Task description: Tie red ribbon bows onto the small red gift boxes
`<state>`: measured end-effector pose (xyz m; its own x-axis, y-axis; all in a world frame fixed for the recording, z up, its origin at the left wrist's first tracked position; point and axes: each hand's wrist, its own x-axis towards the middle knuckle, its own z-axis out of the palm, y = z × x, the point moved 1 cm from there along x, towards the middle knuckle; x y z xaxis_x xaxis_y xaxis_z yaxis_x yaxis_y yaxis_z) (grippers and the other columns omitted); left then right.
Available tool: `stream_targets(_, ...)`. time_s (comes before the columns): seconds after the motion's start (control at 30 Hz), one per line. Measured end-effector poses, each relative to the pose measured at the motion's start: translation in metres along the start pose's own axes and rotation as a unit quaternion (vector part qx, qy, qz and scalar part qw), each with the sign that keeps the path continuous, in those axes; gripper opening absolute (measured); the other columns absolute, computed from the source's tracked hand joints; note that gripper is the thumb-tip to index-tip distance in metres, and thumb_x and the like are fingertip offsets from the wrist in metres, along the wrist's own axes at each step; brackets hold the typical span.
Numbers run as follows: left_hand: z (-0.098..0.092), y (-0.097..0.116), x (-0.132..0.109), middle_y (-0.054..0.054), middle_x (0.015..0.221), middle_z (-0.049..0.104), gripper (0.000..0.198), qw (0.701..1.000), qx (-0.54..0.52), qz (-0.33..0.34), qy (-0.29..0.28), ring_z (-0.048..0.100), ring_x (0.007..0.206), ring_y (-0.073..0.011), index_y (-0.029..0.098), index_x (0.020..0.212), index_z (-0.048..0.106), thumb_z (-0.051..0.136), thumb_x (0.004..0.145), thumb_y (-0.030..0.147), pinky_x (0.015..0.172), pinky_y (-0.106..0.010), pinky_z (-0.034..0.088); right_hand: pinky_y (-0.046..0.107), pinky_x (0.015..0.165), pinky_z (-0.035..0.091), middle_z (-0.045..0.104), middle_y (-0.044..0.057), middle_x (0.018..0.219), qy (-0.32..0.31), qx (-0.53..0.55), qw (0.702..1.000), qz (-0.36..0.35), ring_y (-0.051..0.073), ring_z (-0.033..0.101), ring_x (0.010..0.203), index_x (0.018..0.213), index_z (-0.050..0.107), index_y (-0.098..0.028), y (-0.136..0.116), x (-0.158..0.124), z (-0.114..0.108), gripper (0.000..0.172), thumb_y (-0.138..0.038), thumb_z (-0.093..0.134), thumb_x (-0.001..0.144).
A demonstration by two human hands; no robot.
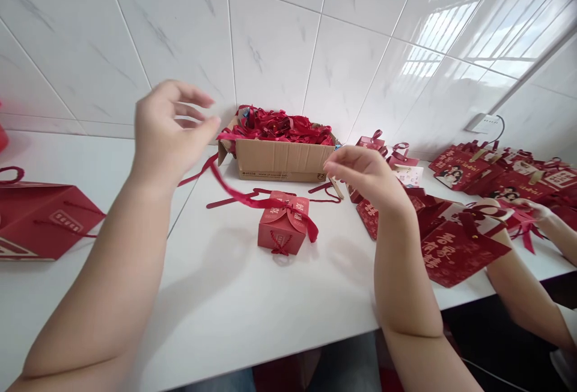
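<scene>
A small red gift box (282, 232) with pale printed characters sits on the white table, a twisted red cord on its front. Across its top lies a red ribbon (265, 202); one end hangs down at the right, and the other arcs up to the left. My left hand (169, 127) is raised left of the box, thumb and fingers apart, near the ribbon but not visibly gripping it. On the other side, my right hand (367, 175) hovers above the table with loosely curved fingers and nothing visible in them. Both hands are somewhat blurred.
Behind the gift box, a cardboard box (282, 160) full of red ribbons stands against the tiled wall. A larger red box (49, 223) lies at left. Red gift bags (464, 248) crowd the right, where another person's hands (534, 211) handle ribbons.
</scene>
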<state>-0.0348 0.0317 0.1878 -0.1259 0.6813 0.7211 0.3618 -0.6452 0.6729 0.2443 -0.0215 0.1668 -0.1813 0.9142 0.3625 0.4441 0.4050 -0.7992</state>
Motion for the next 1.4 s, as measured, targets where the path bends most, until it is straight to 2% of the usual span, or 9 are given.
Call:
stream_targets(0.07,0.012,0.002,-0.011,-0.001,0.089,0.066,0.011,0.987,0.076,0.016,-0.144,0.059,0.078,-0.0137,0.018,0.087,0.066,0.066,0.076,0.023,0.073,-0.027,0.047,0.028,0.065,0.045,0.066,0.004,0.083,-0.101,-0.09,0.99,0.031,0.015,0.059,0.075,0.083,0.066,-0.019,-0.001,-0.001,0.009,0.023,-0.042,0.062,0.081)
stream_targets(0.13,0.027,0.001,-0.029,-0.002,0.096,0.068,0.016,0.936,0.138,0.022,-0.324,0.061,0.085,-0.0179,0.022,0.091,0.068,0.062,0.078,0.028,0.074,-0.028,0.047,0.029,0.065,0.044,0.068,0.005,0.086,-0.179,-0.168,0.967,0.063,0.017,0.06,0.078,0.08,0.066,-0.02,0.004,-0.002,0.021,0.023,-0.043,0.064,0.079)
stream_targets(0.27,0.051,-0.011,-0.074,-0.007,0.102,0.064,0.017,0.865,0.229,0.008,-0.447,0.061,0.076,-0.0214,0.02,0.089,0.062,0.049,0.083,0.028,0.064,-0.033,0.044,0.027,0.059,0.038,0.066,0.002,0.077,-0.205,-0.225,0.947,0.104,0.015,0.056,0.069,0.075,0.056,-0.02,0.029,-0.008,0.043,0.024,-0.043,0.061,0.08)
stream_targets(0.43,0.046,-0.022,-0.106,-0.006,0.096,0.057,0.021,0.915,0.143,-0.029,-0.376,0.059,0.084,-0.0204,0.021,0.076,0.046,0.042,0.089,0.036,0.076,-0.035,0.048,0.023,0.056,0.036,0.057,0.0,0.068,-0.167,-0.041,0.983,0.055,0.01,0.048,0.06,0.071,0.052,-0.018,0.054,-0.025,0.058,0.034,-0.049,0.057,0.084)
stream_targets(0.57,0.03,-0.025,-0.114,-0.004,0.091,0.054,0.025,0.945,0.086,-0.087,-0.304,0.057,0.086,-0.0184,0.02,0.075,0.05,0.05,0.087,0.043,0.08,-0.033,0.049,0.022,0.052,0.034,0.054,-0.002,0.059,-0.202,0.106,0.969,0.09,0.008,0.045,0.052,0.07,0.052,-0.017,0.06,-0.037,0.066,0.041,-0.056,0.058,0.082)
stream_targets(0.97,0.024,-0.032,-0.127,0.0,0.069,0.059,0.028,0.943,0.042,-0.176,-0.281,0.054,0.06,-0.0131,0.02,0.074,0.051,0.058,0.084,0.045,0.056,-0.025,0.042,0.019,0.039,0.036,0.051,-0.006,0.046,-0.159,0.059,0.978,0.126,0.007,0.047,0.037,0.068,0.052,-0.018,0.063,-0.043,0.064,0.043,-0.059,0.061,0.079)
stream_targets(1.13,0.027,-0.035,-0.13,0.0,0.07,0.059,0.029,0.943,0.028,-0.193,-0.271,0.055,0.06,-0.0121,0.018,0.074,0.054,0.065,0.079,0.045,0.058,-0.024,0.043,0.018,0.036,0.032,0.05,-0.005,0.038,-0.245,0.097,0.95,0.168,0.008,0.046,0.032,0.065,0.052,-0.018,0.068,-0.046,0.053,0.043,-0.057,0.064,0.078)
stream_targets(1.27,0.03,-0.035,-0.132,0.0,0.073,0.059,0.03,0.942,0.011,-0.204,-0.267,0.056,0.063,-0.0123,0.018,0.076,0.055,0.066,0.078,0.045,0.06,-0.025,0.044,0.02,0.039,0.036,0.054,-0.003,0.043,-0.253,0.205,0.939,0.112,0.007,0.046,0.036,0.064,0.059,-0.016,0.077,-0.047,0.043,0.037,-0.048,0.069,0.078)
stream_targets(1.4,0.034,-0.032,-0.134,0.0,0.073,0.058,0.031,0.935,-0.019,-0.226,-0.274,0.053,0.061,-0.011,0.018,0.075,0.054,0.067,0.078,0.046,0.058,-0.024,0.042,0.024,0.056,0.048,0.062,0.001,0.071,-0.157,0.298,0.941,-0.015,0.01,0.057,0.061,0.063,0.068,-0.019,0.081,-0.044,0.046,0.027,-0.043,0.074,0.074)
